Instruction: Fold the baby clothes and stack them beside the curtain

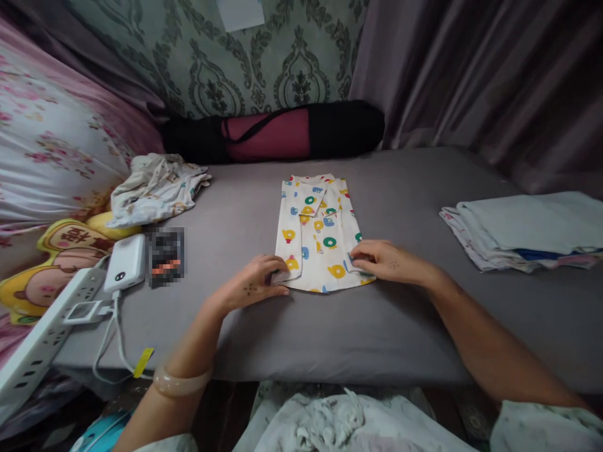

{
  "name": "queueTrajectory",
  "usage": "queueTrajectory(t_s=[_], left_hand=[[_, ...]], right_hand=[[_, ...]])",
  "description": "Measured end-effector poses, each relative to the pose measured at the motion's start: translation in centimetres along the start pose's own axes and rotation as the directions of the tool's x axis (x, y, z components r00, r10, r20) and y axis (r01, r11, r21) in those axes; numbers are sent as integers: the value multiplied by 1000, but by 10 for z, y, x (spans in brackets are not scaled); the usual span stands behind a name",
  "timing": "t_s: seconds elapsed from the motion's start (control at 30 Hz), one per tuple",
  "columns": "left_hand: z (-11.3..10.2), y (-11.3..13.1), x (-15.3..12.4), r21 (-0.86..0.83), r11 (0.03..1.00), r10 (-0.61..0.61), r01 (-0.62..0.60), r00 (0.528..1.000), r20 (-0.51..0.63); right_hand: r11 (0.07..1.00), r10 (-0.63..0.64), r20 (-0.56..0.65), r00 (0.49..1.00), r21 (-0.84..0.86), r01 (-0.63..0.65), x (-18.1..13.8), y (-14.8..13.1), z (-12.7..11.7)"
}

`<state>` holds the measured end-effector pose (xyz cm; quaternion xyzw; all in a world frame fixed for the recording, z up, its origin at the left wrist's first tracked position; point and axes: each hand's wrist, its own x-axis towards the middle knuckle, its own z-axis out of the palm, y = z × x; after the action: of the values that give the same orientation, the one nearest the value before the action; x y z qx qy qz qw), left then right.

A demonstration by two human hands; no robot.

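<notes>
- Nearest the camera, pale printed cloth lies bunched below the edge of the grey surface, a smooth padded top that fills the middle of the view.
- The left hand, with a pale bangle on its wrist, rests on the surface with fingers curled, pinching the near left corner of the folded child's garment.
- The right hand lies flat-knuckled at the near right edge of the same garment, fingertips closed on the fabric; how much it has gathered is hard to tell.
- The garment, cream with coloured rings, lies folded into a long strip between the two hands and runs away from them.
- At the left edge sit a white power bank with its cable, a white power strip and a cartoon cushion.
- Further left, a crumpled light garment; at the right, a stack of folded cloths.
- At the back, a black and dark red roll bag lies against patterned green wallpaper, with grey curtains to the right.
</notes>
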<state>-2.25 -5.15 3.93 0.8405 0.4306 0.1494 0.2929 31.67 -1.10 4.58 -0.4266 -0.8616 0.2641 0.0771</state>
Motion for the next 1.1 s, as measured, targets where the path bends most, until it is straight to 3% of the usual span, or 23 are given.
queueTrajectory(t_s=[0.23,0.47,0.77,0.97,1.1], left_hand=[[3,5,1,138,988,63,-70,996,59],[10,7,6,322,944,52,-73,996,73],[4,-6,11,95,992,77,-79,997,28],[2,-5,16,-29,989,-147,145,985,-87],[6,-12,22,-44,975,-222,218,958,-180]], right_hand=[[996,-82,139,987,-27,86,-14,-2,2],[991,-113,59,992,-61,116,-19,-10,9],[990,-93,41,995,-106,97,-24,-4,16],[994,-104,11,995,-33,104,-19,12,6],[995,-92,-28,995,34,93,-13,16,2]])
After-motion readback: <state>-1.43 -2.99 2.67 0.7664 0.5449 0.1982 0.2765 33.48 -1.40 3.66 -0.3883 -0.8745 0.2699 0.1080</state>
